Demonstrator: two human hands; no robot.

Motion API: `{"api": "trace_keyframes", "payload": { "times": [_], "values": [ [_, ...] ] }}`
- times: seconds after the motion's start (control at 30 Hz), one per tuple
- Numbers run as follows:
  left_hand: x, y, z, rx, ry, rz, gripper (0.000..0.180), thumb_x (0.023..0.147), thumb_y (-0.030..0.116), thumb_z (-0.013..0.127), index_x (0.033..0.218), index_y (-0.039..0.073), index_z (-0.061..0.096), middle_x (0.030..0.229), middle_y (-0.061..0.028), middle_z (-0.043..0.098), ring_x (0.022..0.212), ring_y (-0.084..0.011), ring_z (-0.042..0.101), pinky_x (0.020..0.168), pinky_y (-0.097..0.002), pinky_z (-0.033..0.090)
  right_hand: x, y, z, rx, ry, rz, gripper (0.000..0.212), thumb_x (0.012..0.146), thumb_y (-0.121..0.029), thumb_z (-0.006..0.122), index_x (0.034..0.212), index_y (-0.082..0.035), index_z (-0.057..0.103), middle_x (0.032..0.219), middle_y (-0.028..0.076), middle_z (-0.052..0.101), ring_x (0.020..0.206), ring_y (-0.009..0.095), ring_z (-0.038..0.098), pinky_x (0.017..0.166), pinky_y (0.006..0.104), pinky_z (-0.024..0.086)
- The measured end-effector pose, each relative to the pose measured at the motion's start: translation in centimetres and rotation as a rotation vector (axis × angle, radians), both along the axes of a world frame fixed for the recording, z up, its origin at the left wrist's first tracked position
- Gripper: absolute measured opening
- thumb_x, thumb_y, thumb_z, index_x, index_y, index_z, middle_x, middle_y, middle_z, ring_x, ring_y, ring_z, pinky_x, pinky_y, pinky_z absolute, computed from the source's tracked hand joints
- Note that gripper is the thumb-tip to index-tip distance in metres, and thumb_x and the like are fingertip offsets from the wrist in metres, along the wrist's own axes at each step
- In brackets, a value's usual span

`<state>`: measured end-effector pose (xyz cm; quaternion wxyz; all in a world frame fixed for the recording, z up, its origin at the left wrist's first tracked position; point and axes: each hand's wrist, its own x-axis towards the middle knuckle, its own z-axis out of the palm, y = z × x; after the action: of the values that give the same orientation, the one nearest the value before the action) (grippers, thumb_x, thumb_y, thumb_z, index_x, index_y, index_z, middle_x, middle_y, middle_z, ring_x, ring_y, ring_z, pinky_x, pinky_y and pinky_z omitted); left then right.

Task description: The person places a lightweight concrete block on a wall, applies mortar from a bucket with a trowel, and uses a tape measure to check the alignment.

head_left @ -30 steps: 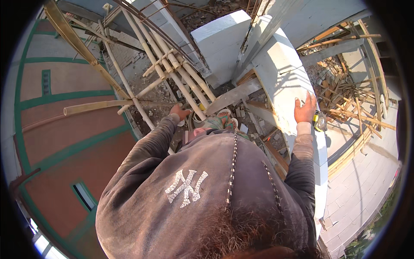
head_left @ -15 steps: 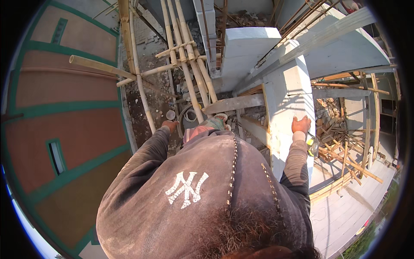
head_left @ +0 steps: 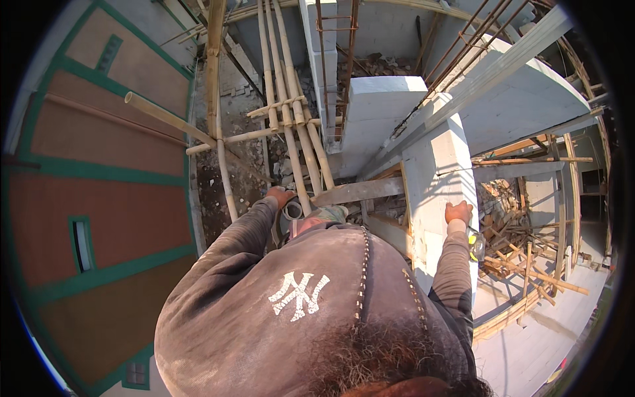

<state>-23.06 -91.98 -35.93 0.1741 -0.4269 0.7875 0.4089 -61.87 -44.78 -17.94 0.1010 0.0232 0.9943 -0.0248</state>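
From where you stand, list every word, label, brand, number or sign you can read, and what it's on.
Dark hoodie: one emblem of large, cracked white interlocked letters; I'm not copying it out.
Small yellow-green object beside the right hand: any marking is too small and blurred to read.
Elsewhere: no lettering I can make out.

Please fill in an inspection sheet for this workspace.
Surface: white block wall, shadow-streaked.
Things at hand: yellow-green object beside the right wrist, kind unclear; round grey container near the left hand.
Clutter: broken wood and rubble right of the wall.
Hands: right hand on the wall top, fingers curled; left hand low, grasp unclear.
Cables: nothing seen.
Surroundings: bamboo poles ahead; brown, green-trimmed wall at left; long grey bar slanting ahead.
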Motion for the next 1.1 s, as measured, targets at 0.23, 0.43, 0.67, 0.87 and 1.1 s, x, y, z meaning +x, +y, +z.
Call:
{"api": "trace_keyframes", "payload": {
  "times": [0.23,0.43,0.67,0.87,1.1],
  "values": [
    [0.9,0.8,0.1,-0.064,-0.109,-0.004,0.052,0.085,0.044,0.071,0.115,0.002,0.07,0.12,-0.0192,0.069,0.114,-0.0346,0.064,0.099,-0.0381,0.047,-0.8,-0.3,0.7,0.051,-0.034,0.031,0.048,0.084,-0.035,0.068,0.114,0.003,0.064,0.127,0.027,0.055,0.116,0.045,0.057,0.1,0.0493,0.048],
    [6.0,2.0,-4.7,-0.089,-0.18,-0.28,0.058,0.084,0.051,0.07,0.111,-0.001,0.069,0.119,-0.0227,0.067,0.114,-0.0363,0.064,0.095,-0.0413,0.049,-1.8,0.1,1.2,0.083,-0.082,0.024,0.046,0.084,-0.035,0.066,0.114,0.0,0.068,0.131,0.028,0.054,0.115,0.046,0.059,0.098,0.0495,0.05],
    [10.2,0.6,-9.6,-0.079,-0.233,-0.323,0.07,0.081,0.056,0.071,0.111,-0.007,0.067,0.113,-0.0273,0.068,0.114,-0.037,0.064,0.093,-0.0425,0.05,-2.2,0.3,1.1,0.073,-0.069,0.031,0.048,0.082,-0.036,0.067,0.112,0.002,0.068,0.127,0.028,0.057,0.113,0.046,0.061,0.098,0.049,0.05],
    [3.9,-0.8,-2.3,-0.005,-0.012,0.083,0.057,0.084,0.042,0.074,0.112,-0.007,0.068,0.111,-0.0226,0.071,0.11,-0.0322,0.067,0.095,-0.0369,0.05,-2.3,-0.2,1.2,0.071,-0.082,-0.024,0.047,0.083,-0.035,0.069,0.113,0.0,0.068,0.128,0.026,0.057,0.115,0.045,0.06,0.097,0.0487,0.051],
    [-11.9,-6.0,11.8,0.028,0.661,0.416,0.065,0.09,0.035,0.071,0.136,-0.006,0.052,0.132,-0.0225,0.06,0.121,-0.0299,0.058,0.104,-0.038,0.044,-2.2,-1.6,1.1,0.058,-0.064,-0.063,0.047,0.085,-0.035,0.07,0.114,0.002,0.065,0.128,0.025,0.055,0.117,0.043,0.058,0.098,0.0477,0.05]
  ]
}}
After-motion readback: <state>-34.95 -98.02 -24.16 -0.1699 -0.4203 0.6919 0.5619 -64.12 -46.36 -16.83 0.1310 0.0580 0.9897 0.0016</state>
